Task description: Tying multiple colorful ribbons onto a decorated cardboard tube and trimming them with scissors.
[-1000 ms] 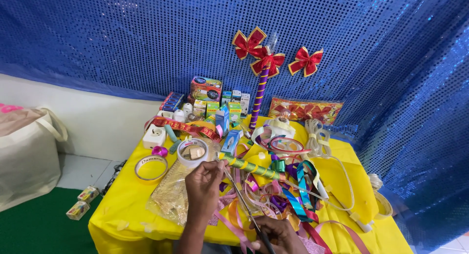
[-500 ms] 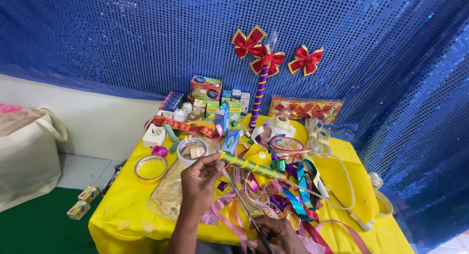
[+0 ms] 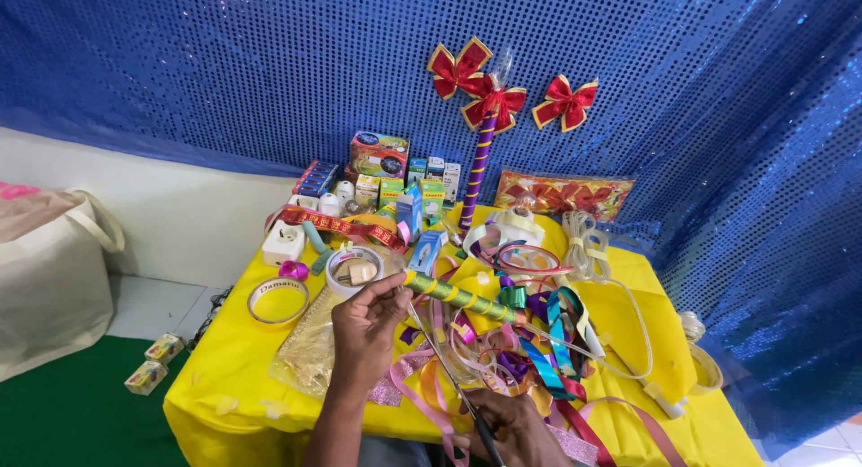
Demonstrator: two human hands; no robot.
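Observation:
My left hand [image 3: 364, 328] pinches the near end of a stick wrapped in green and yellow ribbon [image 3: 460, 298], which lies slanted over a heap of loose coloured ribbons [image 3: 525, 355] on the yellow tablecloth [image 3: 229, 368]. My right hand [image 3: 510, 428], at the bottom edge, grips the dark handle of thin metal scissors [image 3: 440, 355]. Their tip points up toward my left fingers and the stick's end. Part of my right hand is cut off by the frame.
Beside my left hand lie a tape roll [image 3: 353, 271], a yellow ribbon ring [image 3: 277, 299] and a gold mesh bag [image 3: 310, 350]. Small boxes [image 3: 395, 184], a purple stick with red bows [image 3: 476, 171] and a white cord [image 3: 588, 251] stand behind. A cream tote bag [image 3: 45, 269] sits left.
My left hand has shifted slightly up and left along the stick's end. The scissors stay pointed at it, and the view has tilted a little.

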